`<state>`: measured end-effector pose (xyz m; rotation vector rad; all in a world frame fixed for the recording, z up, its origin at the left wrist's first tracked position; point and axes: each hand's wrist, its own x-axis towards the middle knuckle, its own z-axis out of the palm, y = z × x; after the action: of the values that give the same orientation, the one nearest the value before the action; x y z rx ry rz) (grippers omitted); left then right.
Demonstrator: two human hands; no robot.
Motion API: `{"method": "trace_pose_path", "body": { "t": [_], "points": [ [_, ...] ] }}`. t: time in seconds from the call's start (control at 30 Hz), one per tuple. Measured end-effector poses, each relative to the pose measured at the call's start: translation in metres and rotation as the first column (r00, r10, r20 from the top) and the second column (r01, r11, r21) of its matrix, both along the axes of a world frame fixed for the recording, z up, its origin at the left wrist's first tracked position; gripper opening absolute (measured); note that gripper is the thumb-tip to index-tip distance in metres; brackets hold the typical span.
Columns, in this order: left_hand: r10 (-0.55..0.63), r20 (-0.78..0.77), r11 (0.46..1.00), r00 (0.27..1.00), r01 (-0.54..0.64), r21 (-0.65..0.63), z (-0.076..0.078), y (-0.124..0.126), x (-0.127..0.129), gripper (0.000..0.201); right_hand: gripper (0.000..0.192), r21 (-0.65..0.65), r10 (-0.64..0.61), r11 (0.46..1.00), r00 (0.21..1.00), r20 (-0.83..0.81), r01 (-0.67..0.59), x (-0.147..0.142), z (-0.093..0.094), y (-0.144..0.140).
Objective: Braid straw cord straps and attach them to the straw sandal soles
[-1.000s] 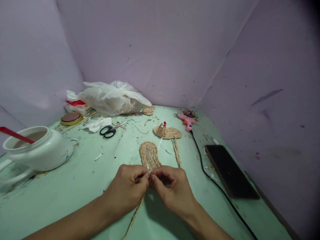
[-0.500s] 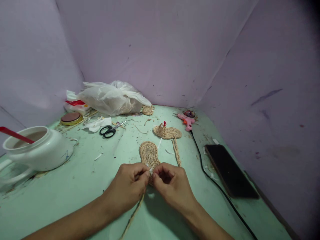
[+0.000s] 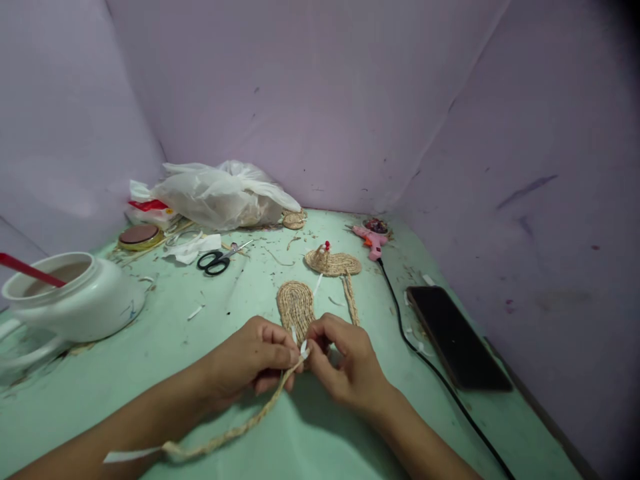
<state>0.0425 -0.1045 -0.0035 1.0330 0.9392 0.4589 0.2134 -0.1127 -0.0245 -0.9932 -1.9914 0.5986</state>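
Observation:
A flat oval mat of coiled straw braid (image 3: 296, 307) lies on the green table (image 3: 150, 360). My left hand (image 3: 253, 360) pinches the loose straw braid (image 3: 235, 430) where it meets the mat's near end. My right hand (image 3: 345, 363) pinches the same spot from the other side, with a small white strip between the fingertips. The braid trails down and to the left across my left forearm and ends in a white tip. A second straw piece with a red bead (image 3: 333, 261) and a braided tail lies behind the mat.
A pink glue gun (image 3: 369, 239) lies at the back, its black cord (image 3: 425, 360) running forward on the right beside a black phone (image 3: 457, 337). Scissors (image 3: 217, 260), a plastic bag (image 3: 225, 193), a round tin (image 3: 140, 235) and a white pot (image 3: 75, 297) stand on the left.
Both hands have lifted slightly toward the mat. The braid's free end has swung from straight below out to the left, so that its white tip is in view.

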Motion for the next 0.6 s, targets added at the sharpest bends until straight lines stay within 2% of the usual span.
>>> {"method": "trace_pose_path", "body": {
  "t": [0.13, 0.2, 0.27, 0.33, 0.4, 0.5, 0.6],
  "points": [
    [-0.076, -0.04, 0.992, 0.996, 0.071, -0.109, -0.0025, 0.0045, -0.0047, 0.011, 0.006, 0.127, 0.077, 0.988, 0.995, 0.055, -0.084, 0.0035, -0.0018, -0.0012],
    [-0.045, -0.088, 0.994, 0.995, 0.036, -0.105, -0.002, 0.0065, -0.005, 0.01, 0.008, 0.156, 0.098, 0.982, 0.992, 0.074, -0.108, 0.005, -0.0018, -0.0016],
    [0.035, -0.083, 0.996, 0.996, -0.042, -0.084, -0.0005, 0.0084, -0.0048, 0.011, 0.009, 0.167, 0.097, 0.98, 0.993, 0.07, -0.108, 0.0063, -0.0013, -0.0013],
    [0.108, -0.02, 0.991, 0.994, -0.109, -0.076, 0.0014, 0.0102, -0.0049, 0.012, 0.009, 0.159, 0.063, 0.985, 0.997, 0.045, -0.069, 0.0069, -0.0008, -0.0001],
    [0.129, 0.041, 0.989, 0.991, -0.126, -0.079, 0.0031, 0.0111, -0.0056, 0.014, 0.008, 0.135, -0.018, 0.991, 1.0, 0.009, 0.017, 0.0066, -0.0007, 0.0014],
    [0.059, 0.064, 0.996, 0.996, -0.055, -0.063, 0.0046, 0.0097, -0.0062, 0.014, 0.008, 0.078, -0.131, 0.988, 0.991, -0.017, 0.132, 0.0044, -0.0018, 0.0034],
    [-0.029, 0.028, 0.999, 0.999, 0.03, -0.026, 0.0042, 0.0061, -0.0048, 0.012, 0.008, 0.051, -0.157, 0.986, 0.987, -0.023, 0.158, 0.0033, -0.0023, 0.0049]
  ]
}}
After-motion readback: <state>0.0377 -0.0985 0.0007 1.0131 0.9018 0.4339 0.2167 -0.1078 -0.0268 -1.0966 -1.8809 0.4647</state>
